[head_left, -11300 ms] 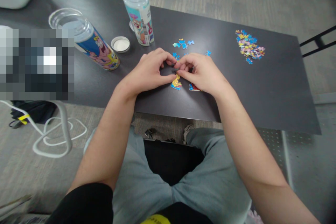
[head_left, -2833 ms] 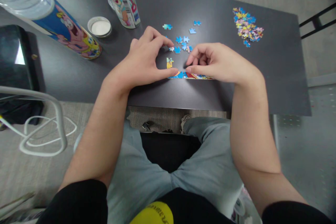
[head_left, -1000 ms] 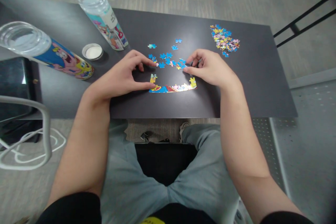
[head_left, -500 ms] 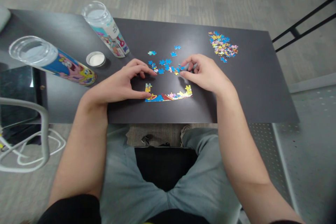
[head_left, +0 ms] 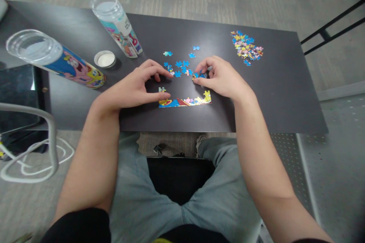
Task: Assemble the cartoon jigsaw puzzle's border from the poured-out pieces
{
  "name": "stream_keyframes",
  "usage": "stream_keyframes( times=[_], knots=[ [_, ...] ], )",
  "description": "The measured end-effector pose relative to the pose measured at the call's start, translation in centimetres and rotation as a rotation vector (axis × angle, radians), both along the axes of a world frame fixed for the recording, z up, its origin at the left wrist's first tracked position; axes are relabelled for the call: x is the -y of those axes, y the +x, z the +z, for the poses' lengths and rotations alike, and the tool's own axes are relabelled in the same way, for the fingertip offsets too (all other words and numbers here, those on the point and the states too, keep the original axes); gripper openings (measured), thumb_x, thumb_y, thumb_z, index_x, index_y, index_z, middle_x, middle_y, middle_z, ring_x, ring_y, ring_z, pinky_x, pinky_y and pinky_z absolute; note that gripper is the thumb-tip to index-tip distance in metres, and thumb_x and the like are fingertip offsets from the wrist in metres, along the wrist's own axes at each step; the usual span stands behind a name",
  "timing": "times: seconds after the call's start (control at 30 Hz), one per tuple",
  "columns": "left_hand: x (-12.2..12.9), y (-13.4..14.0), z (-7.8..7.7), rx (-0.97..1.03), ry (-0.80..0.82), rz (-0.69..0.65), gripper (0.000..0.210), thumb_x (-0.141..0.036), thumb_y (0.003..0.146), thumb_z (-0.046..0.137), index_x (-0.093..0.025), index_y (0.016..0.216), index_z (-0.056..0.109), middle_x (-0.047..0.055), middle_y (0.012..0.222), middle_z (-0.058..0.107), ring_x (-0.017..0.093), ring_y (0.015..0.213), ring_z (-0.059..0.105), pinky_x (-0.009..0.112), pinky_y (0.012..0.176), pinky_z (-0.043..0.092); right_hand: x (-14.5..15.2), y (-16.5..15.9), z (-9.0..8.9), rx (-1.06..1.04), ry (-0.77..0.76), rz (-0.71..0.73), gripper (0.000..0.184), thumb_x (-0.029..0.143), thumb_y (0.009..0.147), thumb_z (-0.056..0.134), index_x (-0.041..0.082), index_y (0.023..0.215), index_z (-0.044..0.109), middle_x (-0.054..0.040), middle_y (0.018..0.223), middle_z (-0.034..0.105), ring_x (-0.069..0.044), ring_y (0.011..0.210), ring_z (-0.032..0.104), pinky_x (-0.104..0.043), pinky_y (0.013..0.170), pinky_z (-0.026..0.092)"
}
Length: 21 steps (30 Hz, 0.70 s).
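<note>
Blue, yellow and pink show along the joined strip of jigsaw pieces (head_left: 182,102), which lies flat on the dark table (head_left: 273,95), its one end beneath the thumb of the left hand (head_left: 137,85) and its other end on the body side of the right hand (head_left: 221,78). The left hand is spread wide, thumb at the strip and forefinger reaching the edge of the scattered loose pieces (head_left: 178,64) between the two hands. The right hand is narrow, thumb and forefinger drawn together around a blue-and-yellow bit of puzzle (head_left: 197,75); whether they pinch it or merely touch it is not clear. Well beyond the right hand, on its outer side, sits a heap of pieces (head_left: 246,47). Each piece looks light, thin and stiff, probably card, best taken by its edges between thumb and fingertip, or pressed from above and slid, since the smooth tabletop gives a nail little to catch. The strip should prove more fragile than its pieces: lifted from one end it would likely sag and part at the tabs, so steadying both ends flat seems safest.
</note>
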<state>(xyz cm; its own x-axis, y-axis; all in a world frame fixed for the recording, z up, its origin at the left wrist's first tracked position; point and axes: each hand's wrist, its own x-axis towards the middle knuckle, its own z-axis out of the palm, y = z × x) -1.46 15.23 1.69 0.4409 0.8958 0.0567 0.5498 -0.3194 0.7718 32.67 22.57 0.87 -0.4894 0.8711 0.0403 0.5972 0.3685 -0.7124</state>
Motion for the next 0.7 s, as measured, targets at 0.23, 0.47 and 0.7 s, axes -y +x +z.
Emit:
stream_keyframes(
  times=[0.23,0.47,0.7],
  knots=[
    [0.1,0.3,-0.1,0.000,0.027,0.039,0.059,-0.066,0.097,0.104,-0.028,0.142,0.092,0.011,0.146,0.077,0.029,0.119,0.075,0.048,0.119,0.070,-0.7,1.4,-0.1,-0.103,-0.083,-0.019,0.021,0.035,0.102,0.097,0.027,0.118,0.087,-0.0039,0.104,0.077,-0.022,0.086,0.059,-0.042,0.084,0.055],
    [-0.2,0.6,-0.3,-0.004,0.020,0.068,0.060,-0.068,0.095,0.102,-0.028,0.139,0.093,0.012,0.144,0.079,0.030,0.115,0.075,0.049,0.115,0.070,-0.3,1.0,0.0,-0.045,-0.019,0.051,0.028,0.035,0.094,0.107,0.026,0.115,0.091,-0.0051,0.116,0.080,-0.021,0.090,0.063,-0.045,0.093,0.058],
    [-0.2,0.6,-0.4,-0.038,0.031,0.054,0.064,-0.071,0.095,0.102,-0.030,0.143,0.093,0.012,0.149,0.079,0.030,0.117,0.076,0.050,0.113,0.068,0.5,0.5,1.2,-0.032,-0.112,0.043,0.026,0.031,0.095,0.106,0.027,0.111,0.085,-0.0041,0.110,0.081,-0.023,0.093,0.066,-0.043,0.091,0.058]
  ],
)
